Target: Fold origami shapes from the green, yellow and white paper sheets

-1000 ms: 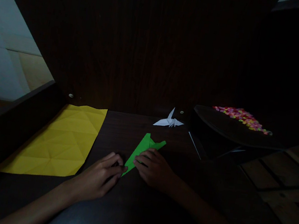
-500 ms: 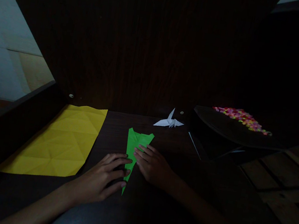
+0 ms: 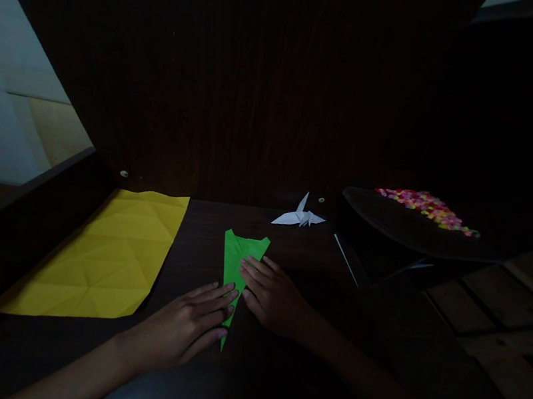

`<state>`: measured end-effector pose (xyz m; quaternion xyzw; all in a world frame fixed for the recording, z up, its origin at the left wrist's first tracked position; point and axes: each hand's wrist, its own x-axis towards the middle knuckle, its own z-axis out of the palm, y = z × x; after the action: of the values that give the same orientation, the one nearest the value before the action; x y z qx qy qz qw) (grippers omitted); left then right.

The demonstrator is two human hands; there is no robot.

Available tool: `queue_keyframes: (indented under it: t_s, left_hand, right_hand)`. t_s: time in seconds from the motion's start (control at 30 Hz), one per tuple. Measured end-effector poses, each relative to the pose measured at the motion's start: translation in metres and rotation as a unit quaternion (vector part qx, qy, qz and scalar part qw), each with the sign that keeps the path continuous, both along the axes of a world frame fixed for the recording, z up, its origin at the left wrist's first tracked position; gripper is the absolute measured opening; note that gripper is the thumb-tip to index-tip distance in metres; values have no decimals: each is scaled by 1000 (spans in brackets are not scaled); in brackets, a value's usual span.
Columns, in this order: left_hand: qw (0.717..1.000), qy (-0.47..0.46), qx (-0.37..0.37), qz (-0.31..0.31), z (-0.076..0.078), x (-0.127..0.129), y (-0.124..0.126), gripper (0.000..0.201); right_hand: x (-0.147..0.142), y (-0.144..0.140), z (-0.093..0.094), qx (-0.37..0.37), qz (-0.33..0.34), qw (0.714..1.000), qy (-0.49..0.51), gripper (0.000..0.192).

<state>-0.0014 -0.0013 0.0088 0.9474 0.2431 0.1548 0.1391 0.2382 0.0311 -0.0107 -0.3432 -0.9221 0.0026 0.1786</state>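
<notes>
Swung round from a slant to point straight toward the body, green folded paper [image 3: 234, 268] now, with both hands shifted along it and a slight downward tilt of the view since a second ago.

Largest first: dark wooden counter [image 3: 269, 375], dim, backed by a dark panel. On its left part, flat and creased all over with fold lines, yellow sheet [image 3: 105, 258], well apart from the hands. At the right, dark tray [image 3: 394, 223] with a heap of small multicoloured pieces [image 3: 424, 206] at its far side; too dim to tell what kind. At the back, near the panel, small white paper crane [image 3: 300, 216], standing alone.

Lying flat mid-counter, green folded paper: long narrow wedge, wide notched end away from the body, sharp tip toward it, bright and crisp, centre crease running lengthwise.

Left hand [image 3: 185, 328] flat and spread, palm down, fingertips [image 3: 230, 295] pressing on the lower left edge of the wedge; nothing gripped. Right hand [image 3: 271, 298] likewise flat with fingers extended, fingertips [image 3: 248, 265] on the upper right flap; nothing clasped. Probably so placed to pin the paper against the counter and flatten the lengthwise folds from both sides.
</notes>
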Motion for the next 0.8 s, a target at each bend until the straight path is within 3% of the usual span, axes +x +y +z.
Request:
queue_keyframes:
  t_s: [0.8]
  left_hand:
    - [1000,-7,0,10,2,2,-2,30]
  right_hand:
    - [-7,30,-11,-3,-96,995,0,46]
